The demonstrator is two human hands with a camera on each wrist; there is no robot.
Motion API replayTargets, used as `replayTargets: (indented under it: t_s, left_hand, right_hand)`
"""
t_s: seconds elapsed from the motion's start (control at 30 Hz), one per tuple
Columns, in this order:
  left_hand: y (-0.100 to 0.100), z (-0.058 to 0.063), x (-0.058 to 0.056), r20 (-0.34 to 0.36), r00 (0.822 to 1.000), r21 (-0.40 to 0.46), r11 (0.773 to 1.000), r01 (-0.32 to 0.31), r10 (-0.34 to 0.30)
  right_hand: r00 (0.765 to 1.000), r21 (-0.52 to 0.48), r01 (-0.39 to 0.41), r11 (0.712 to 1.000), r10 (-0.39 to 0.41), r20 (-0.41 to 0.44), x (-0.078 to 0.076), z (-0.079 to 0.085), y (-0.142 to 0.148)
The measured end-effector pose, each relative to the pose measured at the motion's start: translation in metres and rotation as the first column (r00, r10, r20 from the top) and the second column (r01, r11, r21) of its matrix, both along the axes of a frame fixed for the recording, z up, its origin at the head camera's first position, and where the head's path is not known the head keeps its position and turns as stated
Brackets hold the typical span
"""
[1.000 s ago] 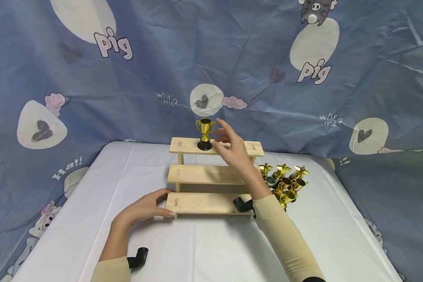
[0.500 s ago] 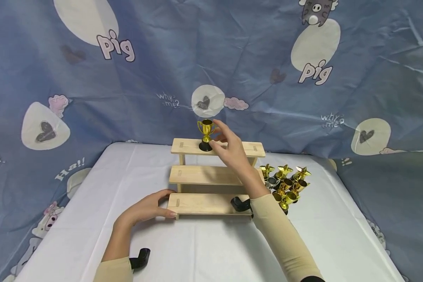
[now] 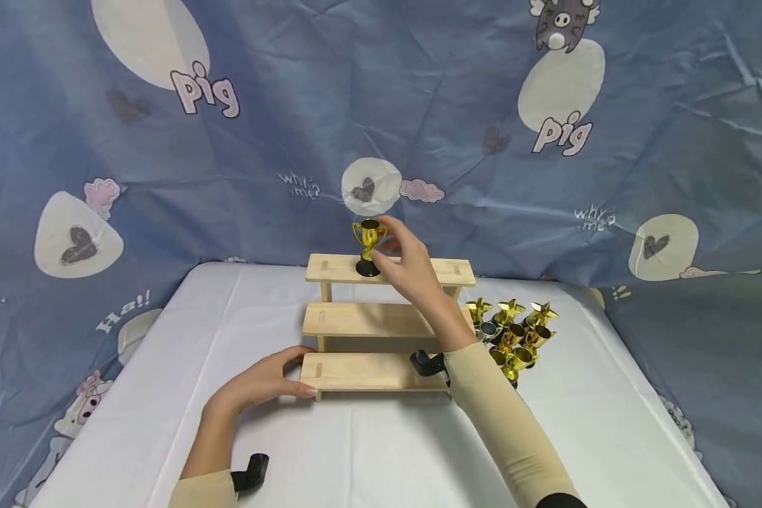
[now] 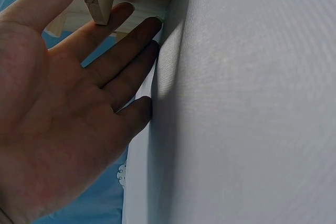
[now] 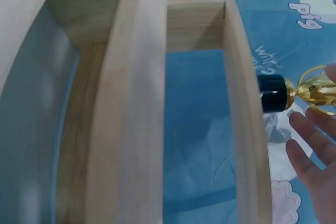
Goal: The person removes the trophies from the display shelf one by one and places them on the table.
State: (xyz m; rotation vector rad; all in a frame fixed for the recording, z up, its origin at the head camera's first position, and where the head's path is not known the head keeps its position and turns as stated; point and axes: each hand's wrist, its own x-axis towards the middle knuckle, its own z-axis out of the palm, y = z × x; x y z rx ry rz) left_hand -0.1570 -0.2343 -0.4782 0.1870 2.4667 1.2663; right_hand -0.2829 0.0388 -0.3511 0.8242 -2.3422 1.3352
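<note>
A three-tier wooden display stand [image 3: 365, 371] sits on a white-covered table. My left hand [image 3: 257, 383] holds the left end of its lowest step, thumb at the front edge and index finger behind. In the left wrist view the other fingers [image 4: 123, 72] stretch out low beside the cloth. A small gold trophy cup [image 3: 369, 236] with a black base stands upright on the top step, left of its middle. My right hand [image 3: 409, 271] pinches this trophy from the right, its thumb before the stem and index finger by the cup. In the right wrist view, fingertips lie around the cup.
Right of the stand, several small trophies [image 3: 511, 339] crowd together, some star-topped, others cups; my right forearm partly covers them. A blue printed cloth [image 3: 279, 141] hangs close behind the stand. The white tablecloth [image 3: 355, 451] spreads in front.
My right hand has moved left, from just beside the trophy to a hold around it. The trophy keeps its place on the top step, and my left hand stays on the lowest step.
</note>
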Motion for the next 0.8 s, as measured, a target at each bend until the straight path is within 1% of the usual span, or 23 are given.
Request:
replayTargets:
  t_s: [0.1,0.3,0.4,0.6,0.8]
  left_hand:
    - [0.000,0.001,0.000,-0.001,1.000,0.004,1.000,0.000,0.000]
    - [0.001,0.002,0.000,-0.006,1.000,0.008,1.000,0.005,-0.005]
    - [0.000,0.003,0.000,-0.007,1.000,0.006,1.000,0.008,-0.008]
    - [0.000,0.002,0.001,-0.004,1.000,-0.003,1.000,0.007,-0.007]
    - [0.000,0.000,0.002,0.003,1.000,0.000,1.000,0.000,0.000]
  right_hand:
    - [1.000,-0.005,0.003,1.000,-0.003,-0.015,-0.002,0.001,-0.002]
    - [1.000,-0.051,-0.014,0.999,0.014,-0.004,-0.003,0.001,-0.004]
    - [1.000,-0.105,-0.028,0.994,0.027,-0.007,-0.003,-0.001,-0.007]
    - [1.000,-0.224,-0.019,0.974,0.018,-0.007,-0.003,-0.008,-0.014]
    - [1.000,-0.266,-0.010,0.964,0.011,0.003,-0.003,-0.011,-0.020]
